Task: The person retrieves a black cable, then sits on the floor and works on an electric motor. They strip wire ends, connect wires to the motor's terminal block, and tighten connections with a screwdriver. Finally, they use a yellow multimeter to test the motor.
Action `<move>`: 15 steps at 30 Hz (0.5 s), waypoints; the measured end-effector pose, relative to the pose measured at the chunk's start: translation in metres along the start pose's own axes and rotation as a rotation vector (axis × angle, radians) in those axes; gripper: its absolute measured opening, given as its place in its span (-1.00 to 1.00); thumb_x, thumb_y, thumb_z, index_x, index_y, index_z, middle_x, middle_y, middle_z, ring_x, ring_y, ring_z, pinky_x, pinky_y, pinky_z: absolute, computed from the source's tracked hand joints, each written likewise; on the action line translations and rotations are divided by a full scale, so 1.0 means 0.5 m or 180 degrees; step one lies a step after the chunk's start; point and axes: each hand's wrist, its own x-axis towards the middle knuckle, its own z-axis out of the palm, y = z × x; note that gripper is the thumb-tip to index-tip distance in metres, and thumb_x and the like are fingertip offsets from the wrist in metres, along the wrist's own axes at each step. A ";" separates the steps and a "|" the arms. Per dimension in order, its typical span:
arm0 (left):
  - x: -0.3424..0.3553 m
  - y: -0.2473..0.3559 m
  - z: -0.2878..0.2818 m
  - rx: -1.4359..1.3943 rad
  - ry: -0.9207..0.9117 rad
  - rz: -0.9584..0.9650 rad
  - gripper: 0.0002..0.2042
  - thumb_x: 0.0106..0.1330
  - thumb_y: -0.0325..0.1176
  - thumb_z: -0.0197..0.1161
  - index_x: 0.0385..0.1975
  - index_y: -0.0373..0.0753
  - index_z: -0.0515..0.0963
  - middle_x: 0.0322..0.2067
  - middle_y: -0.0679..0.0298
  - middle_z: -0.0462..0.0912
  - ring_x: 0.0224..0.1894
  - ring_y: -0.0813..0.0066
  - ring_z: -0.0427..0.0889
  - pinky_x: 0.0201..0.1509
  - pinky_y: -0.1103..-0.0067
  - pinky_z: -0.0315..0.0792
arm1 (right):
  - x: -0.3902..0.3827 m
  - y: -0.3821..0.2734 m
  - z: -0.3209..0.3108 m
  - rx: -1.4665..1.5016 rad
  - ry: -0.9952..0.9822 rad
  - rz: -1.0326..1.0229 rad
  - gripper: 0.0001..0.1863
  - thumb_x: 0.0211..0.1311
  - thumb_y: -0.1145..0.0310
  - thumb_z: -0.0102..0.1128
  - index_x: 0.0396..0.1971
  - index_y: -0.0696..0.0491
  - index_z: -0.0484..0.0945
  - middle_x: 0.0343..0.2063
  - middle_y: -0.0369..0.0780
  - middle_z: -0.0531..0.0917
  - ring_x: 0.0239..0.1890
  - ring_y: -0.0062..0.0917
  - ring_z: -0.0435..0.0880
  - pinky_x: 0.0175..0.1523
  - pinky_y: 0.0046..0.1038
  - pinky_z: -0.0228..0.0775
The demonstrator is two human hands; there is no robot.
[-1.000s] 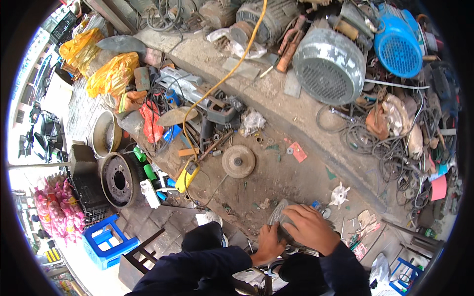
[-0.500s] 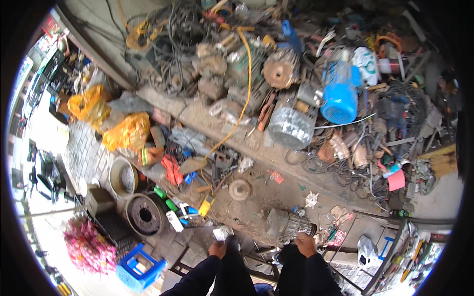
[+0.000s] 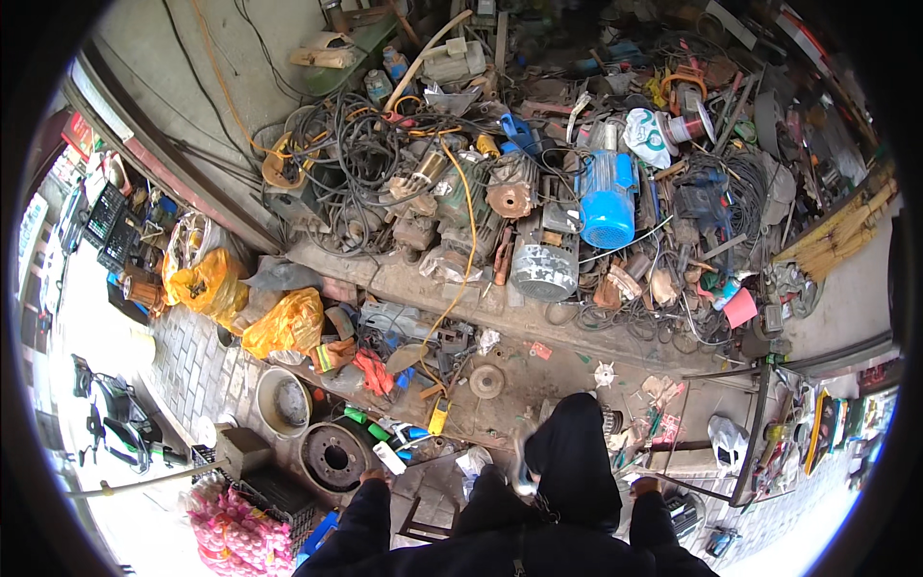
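Observation:
At the lower edge, my left hand (image 3: 373, 477) hangs beside my dark-clothed legs, near the rusty wheel rim (image 3: 313, 438); its fingers are too small to make out. My right hand (image 3: 644, 487) is low on the other side, beside my raised knee (image 3: 569, 452), with its fingers not clear. A ribbed motor part (image 3: 610, 423) shows only partly behind that knee. On the dirty work ledge lie a round metal disc (image 3: 487, 382), a white fan impeller (image 3: 604, 374) and a yellow tool (image 3: 438, 417).
Old motors, including a blue one (image 3: 607, 207), and tangled cables (image 3: 346, 154) are piled along the back. Yellow bags (image 3: 284, 324), a bowl-shaped container (image 3: 282, 404) and a pink bundle (image 3: 236, 524) are at left. A metal frame (image 3: 755, 447) stands at right.
The view has risen and tilted toward the back pile. My hands have left the ribbed motor part and moved apart to my sides, and one knee is now lifted in front of it.

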 end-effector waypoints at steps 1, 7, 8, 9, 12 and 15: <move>-0.006 0.007 0.023 0.0131 0.0191 0.0215 -0.86 0.35 -0.38 0.13 -0.17 -0.20 0.55 -0.40 0.13 0.54 -0.52 0.20 0.46 -0.53 0.30 0.33 | -0.005 -0.017 0.005 0.0279 0.0149 -0.0246 -0.66 0.03 -0.09 0.46 -0.28 -0.20 0.81 -0.21 -0.33 0.82 -0.09 -0.34 0.81 -0.10 -0.18 0.67; -0.017 0.058 0.201 0.2859 -0.0142 0.1031 -0.81 0.26 -0.15 0.31 -0.36 -0.12 0.70 -0.37 0.18 0.69 -0.31 0.21 0.67 -0.28 0.32 0.51 | 0.076 -0.092 -0.081 0.0463 -0.0328 -0.0215 -0.63 0.11 -0.06 0.33 -0.16 -0.21 0.79 -0.07 -0.32 0.80 0.02 -0.27 0.78 0.01 -0.13 0.66; -0.031 0.070 0.220 0.4624 -0.0150 0.1823 -0.75 0.22 -0.06 0.36 -0.37 -0.10 0.77 -0.30 0.19 0.80 -0.20 0.16 0.78 -0.17 0.28 0.61 | 0.104 -0.091 -0.111 0.0409 -0.0571 -0.0084 -0.63 0.12 -0.04 0.32 -0.15 -0.20 0.79 -0.07 -0.31 0.80 0.01 -0.28 0.78 0.01 -0.12 0.66; -0.041 0.084 0.247 0.4425 -0.0341 0.1789 -0.73 0.21 -0.03 0.37 -0.36 -0.09 0.78 -0.30 0.18 0.80 -0.19 0.15 0.78 -0.16 0.28 0.62 | 0.124 -0.087 -0.138 0.0518 -0.0465 -0.0011 -0.64 0.12 -0.04 0.32 -0.17 -0.18 0.80 -0.11 -0.30 0.81 -0.04 -0.29 0.80 0.01 -0.14 0.67; -0.111 0.123 0.316 0.4196 -0.0996 0.2228 -0.75 0.36 -0.15 0.06 -0.31 -0.19 0.55 -0.42 0.06 0.57 -0.44 0.05 0.51 -0.43 0.19 0.37 | 0.179 -0.057 -0.250 0.0295 -0.0017 -0.0050 -0.74 0.09 -0.03 0.34 -0.32 -0.24 0.81 -0.27 -0.31 0.82 -0.15 -0.34 0.81 -0.12 -0.18 0.64; -0.200 0.187 0.390 0.2012 -0.0801 0.0557 -0.79 0.38 -0.21 -0.05 -0.33 -0.19 0.43 -0.51 0.05 0.43 -0.56 0.12 0.37 -0.54 0.23 0.24 | 0.199 0.024 -0.392 0.0255 0.0159 -0.0511 -0.74 0.06 0.02 0.34 -0.38 -0.16 0.81 -0.27 -0.30 0.81 -0.16 -0.31 0.80 -0.18 -0.18 0.63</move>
